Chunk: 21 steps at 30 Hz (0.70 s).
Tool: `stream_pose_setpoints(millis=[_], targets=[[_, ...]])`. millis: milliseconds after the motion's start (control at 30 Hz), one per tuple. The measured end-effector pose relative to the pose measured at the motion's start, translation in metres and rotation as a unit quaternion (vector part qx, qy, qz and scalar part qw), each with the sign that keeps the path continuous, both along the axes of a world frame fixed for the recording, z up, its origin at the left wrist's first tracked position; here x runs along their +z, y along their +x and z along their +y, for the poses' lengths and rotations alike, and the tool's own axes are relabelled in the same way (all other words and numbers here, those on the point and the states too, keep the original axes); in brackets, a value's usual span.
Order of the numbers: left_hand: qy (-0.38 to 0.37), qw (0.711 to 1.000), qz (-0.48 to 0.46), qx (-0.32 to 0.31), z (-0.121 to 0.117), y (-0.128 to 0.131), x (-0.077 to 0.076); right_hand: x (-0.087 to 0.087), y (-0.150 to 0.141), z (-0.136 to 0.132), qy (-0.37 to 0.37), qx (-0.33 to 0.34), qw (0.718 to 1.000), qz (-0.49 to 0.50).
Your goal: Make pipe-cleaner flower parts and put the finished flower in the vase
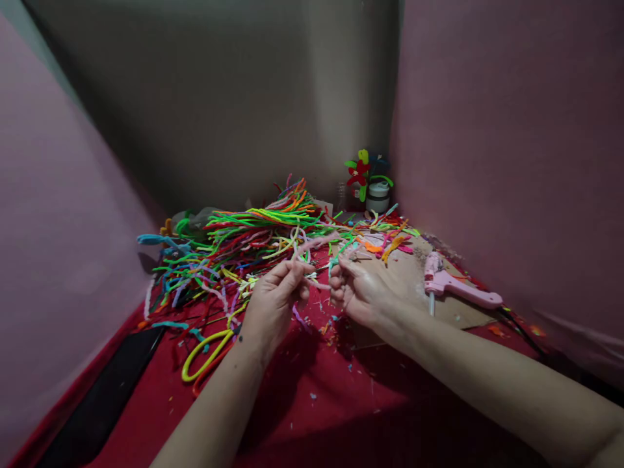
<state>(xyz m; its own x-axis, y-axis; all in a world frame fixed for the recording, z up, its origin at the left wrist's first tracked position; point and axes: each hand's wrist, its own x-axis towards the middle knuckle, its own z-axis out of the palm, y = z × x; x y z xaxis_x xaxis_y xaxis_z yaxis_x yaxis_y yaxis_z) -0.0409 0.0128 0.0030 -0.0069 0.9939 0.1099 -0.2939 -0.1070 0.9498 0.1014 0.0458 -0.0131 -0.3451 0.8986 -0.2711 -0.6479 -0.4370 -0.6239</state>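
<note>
My left hand (280, 289) is closed in a pinch on a pale pink pipe cleaner (316, 242), which curves up and to the right above the fingers. Just to the right, my right hand (358, 292) is closed with its fingertips on a green pipe cleaner (347, 247), and a teal bit shows at the fingertips. A narrow gap lies between the hands, over the red cloth (312, 403). Behind them spreads a large heap of many-coloured pipe cleaners (263, 224). The fingers hide part of what each hand holds.
At the right, a pink glue gun (455, 286) rests on a cardboard sheet (404, 286). Yellow-handled scissors (207, 357) and a black flat object (107, 390) lie left. Pipe-cleaner flowers (359, 172) stand by a small lidded container (378, 195) at the back. Fuzzy scraps litter the cloth.
</note>
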Motion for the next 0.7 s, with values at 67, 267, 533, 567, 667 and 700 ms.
stream_pose_setpoints(millis=[67, 267, 533, 567, 667, 700], targets=[[0.001, 0.998, -0.058, 0.020, -0.001, -0.006, 0.000, -0.002, 0.001, -0.002, -0.003, 0.029, 1.000, 0.001], [-0.016, 0.961, -0.236, 0.141, -0.007, -0.026, 0.010, 0.004, 0.010, -0.008, 0.059, 0.051, 0.996, 0.039], [0.059, 0.950, -0.241, 0.189, -0.006, -0.062, 0.044, 0.019, 0.001, -0.011, 0.075, 0.057, 0.994, 0.045], [0.088, 0.943, -0.246, 0.206, -0.004, -0.073, 0.047, 0.022, 0.002, -0.008, 0.078, 0.045, 0.995, 0.048], [0.088, 0.936, -0.202, 0.273, 0.007, -0.103, 0.052, 0.022, 0.006, 0.005, 0.078, 0.004, 0.996, 0.047], [0.060, 0.934, -0.179, 0.303, 0.011, -0.112, 0.051, 0.019, 0.007, 0.008, 0.082, -0.010, 0.996, 0.035]])
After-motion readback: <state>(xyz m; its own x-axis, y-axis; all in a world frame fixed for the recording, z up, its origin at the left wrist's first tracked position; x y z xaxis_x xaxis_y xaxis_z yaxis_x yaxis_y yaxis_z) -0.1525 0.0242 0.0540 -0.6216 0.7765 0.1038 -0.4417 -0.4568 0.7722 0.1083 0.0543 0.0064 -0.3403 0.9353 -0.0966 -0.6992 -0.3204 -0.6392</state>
